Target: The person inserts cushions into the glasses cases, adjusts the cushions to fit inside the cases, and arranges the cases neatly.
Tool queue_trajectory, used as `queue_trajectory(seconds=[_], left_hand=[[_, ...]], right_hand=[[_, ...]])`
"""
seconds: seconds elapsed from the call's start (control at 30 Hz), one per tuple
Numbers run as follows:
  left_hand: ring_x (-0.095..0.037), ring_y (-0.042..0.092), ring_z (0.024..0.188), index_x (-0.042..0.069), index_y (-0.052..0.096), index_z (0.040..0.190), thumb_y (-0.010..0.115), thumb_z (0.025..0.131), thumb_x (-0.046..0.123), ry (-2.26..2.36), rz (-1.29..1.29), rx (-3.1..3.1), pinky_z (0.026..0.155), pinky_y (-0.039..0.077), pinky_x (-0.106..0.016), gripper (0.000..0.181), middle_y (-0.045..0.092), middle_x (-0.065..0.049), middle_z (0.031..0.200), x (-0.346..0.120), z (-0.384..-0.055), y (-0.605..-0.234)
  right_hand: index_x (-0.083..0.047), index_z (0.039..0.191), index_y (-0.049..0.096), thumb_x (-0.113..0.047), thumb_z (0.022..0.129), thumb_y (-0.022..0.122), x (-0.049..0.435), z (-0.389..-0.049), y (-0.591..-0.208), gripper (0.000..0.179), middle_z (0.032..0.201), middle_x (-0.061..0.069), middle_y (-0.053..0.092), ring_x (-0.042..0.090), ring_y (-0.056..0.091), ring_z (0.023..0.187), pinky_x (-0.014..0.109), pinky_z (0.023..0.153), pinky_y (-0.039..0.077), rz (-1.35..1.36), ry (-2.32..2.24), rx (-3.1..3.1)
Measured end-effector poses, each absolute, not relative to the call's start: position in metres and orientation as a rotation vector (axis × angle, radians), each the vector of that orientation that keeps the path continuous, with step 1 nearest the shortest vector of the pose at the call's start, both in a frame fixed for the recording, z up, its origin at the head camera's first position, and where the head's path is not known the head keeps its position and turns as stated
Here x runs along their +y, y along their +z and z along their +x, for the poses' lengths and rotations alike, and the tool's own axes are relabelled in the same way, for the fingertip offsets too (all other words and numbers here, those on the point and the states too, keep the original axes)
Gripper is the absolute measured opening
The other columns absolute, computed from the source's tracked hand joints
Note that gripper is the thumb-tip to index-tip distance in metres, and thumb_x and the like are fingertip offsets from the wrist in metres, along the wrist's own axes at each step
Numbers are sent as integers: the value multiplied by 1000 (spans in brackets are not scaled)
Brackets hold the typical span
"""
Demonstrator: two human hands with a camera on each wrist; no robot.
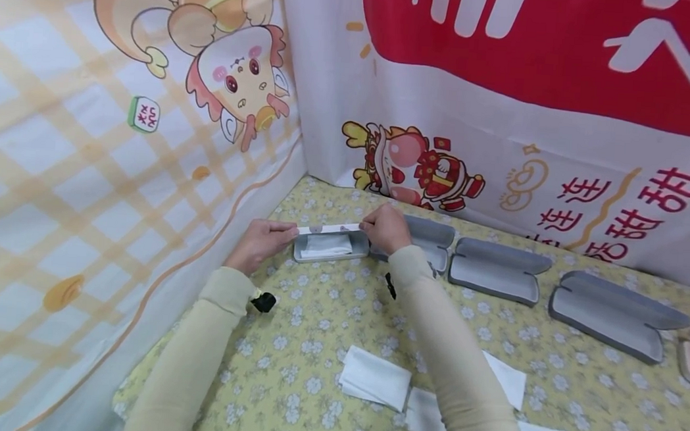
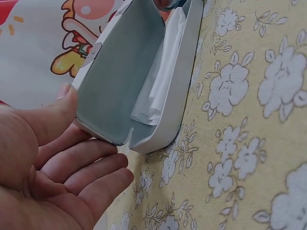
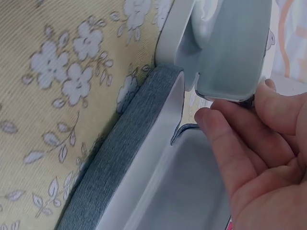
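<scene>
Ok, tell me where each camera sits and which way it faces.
Head: worn on the head, facing forward and down; shows both sleeves, the left grip and right grip at a white case.
Left wrist: worn there, facing the open white case and folded white cloth; shows the left grip.
Right wrist: worn there, facing the case's other end beside a grey case; shows the right grip.
Both wrist views share the white case and floral tablecloth.

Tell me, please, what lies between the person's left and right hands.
In the head view, the raised lid of the open case spans from the left hand to the right hand, with a white cloth in the case.
</scene>
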State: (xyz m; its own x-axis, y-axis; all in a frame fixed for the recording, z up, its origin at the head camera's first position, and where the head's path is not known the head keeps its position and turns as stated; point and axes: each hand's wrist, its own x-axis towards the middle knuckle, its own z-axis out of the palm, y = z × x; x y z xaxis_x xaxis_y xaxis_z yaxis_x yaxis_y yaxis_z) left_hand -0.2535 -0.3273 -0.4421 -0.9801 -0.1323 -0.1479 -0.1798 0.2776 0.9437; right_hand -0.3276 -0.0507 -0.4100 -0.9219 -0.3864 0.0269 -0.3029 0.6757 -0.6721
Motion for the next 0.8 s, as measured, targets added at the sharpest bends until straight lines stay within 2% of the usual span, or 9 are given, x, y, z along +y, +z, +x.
queue_trajectory(seconds=[0.17,0.27,0.33,0.47,0.6,0.8], left_hand=[[-30,63,117,-3,64,131,74,95,23,1794,-246,2484,99,50,-43,46,67,-19,125,-331,-252,-444],[-30,62,119,-3,62,133,74,95,24,1791,-228,2470,101,49,-44,49,66,-19,127,-332,-251,-445],[-29,62,119,-2,63,133,75,94,25,1784,-220,2477,101,48,-44,49,66,-18,127,-332,-251,-446],[-27,62,119,1,65,132,76,93,27,1754,-210,2507,101,49,-41,48,67,-15,127,-332,-251,-449],[-26,62,119,3,65,132,76,92,28,1737,-181,2540,101,49,-39,48,67,-14,127,-332,-252,-452],[-25,61,119,9,69,128,76,93,24,1668,-173,2641,98,51,-40,38,67,-8,129,-331,-252,-454]], right_hand=[[-6,54,65,-14,98,69,-49,-328,-412,45,53,0,53,13,41,48,29,52,40,-661,-998,2780],[-6,71,80,-12,97,70,-48,-328,-413,28,70,1,70,13,59,61,30,62,52,-707,-967,2811],[-8,81,83,-11,96,72,-47,-327,-412,19,82,2,75,15,67,73,33,71,56,-733,-935,2828],[-9,91,83,-12,95,73,-45,-325,-411,12,89,4,76,19,71,84,38,80,58,-783,-859,2833],[-11,90,84,-13,95,73,-45,-323,-409,12,87,1,76,18,70,82,37,81,57,-806,-792,2856],[-7,69,75,-16,96,72,-49,-320,-413,29,65,1,64,16,51,60,32,62,46,-810,-633,2853]])
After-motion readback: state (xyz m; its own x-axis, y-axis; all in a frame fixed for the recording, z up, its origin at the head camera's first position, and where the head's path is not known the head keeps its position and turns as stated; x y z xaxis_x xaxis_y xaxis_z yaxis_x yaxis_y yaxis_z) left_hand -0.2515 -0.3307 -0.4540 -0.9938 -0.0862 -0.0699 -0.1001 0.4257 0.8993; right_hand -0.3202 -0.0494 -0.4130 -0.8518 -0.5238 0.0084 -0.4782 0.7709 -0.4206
